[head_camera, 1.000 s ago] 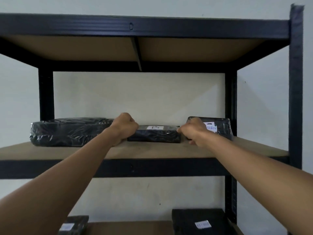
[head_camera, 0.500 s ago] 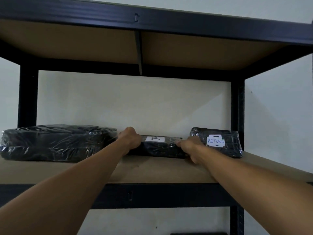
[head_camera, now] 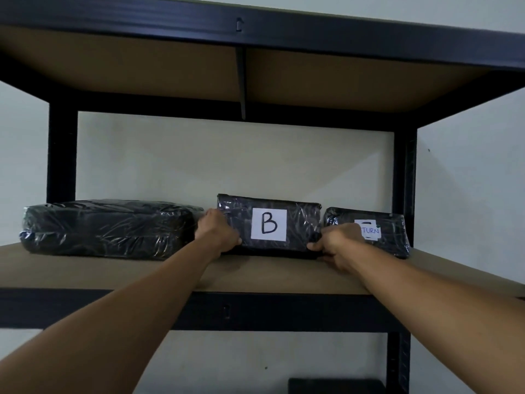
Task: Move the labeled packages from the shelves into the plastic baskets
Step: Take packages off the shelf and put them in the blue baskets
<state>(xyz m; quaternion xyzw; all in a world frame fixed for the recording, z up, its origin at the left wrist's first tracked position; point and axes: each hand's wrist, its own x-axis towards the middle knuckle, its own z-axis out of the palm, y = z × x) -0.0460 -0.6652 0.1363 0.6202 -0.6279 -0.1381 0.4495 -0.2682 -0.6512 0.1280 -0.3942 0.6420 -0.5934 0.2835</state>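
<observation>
Head view: the B parcel (head_camera: 268, 226) now stands tipped up on its front edge on the shelf (head_camera: 113, 268), label facing out (it lay flat a moment ago), left hand (head_camera: 217, 233) and right hand (head_camera: 339, 243) gripping its ends, ready to lift away toward a basket, between the big parcel (head_camera: 108, 227) and the return parcel (head_camera: 389, 231).

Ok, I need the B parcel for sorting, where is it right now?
In the head view, the B package is on the middle shelf, centre-right, tipped up between the large unlabeled package and the RETURN package, held by both hands.
</observation>
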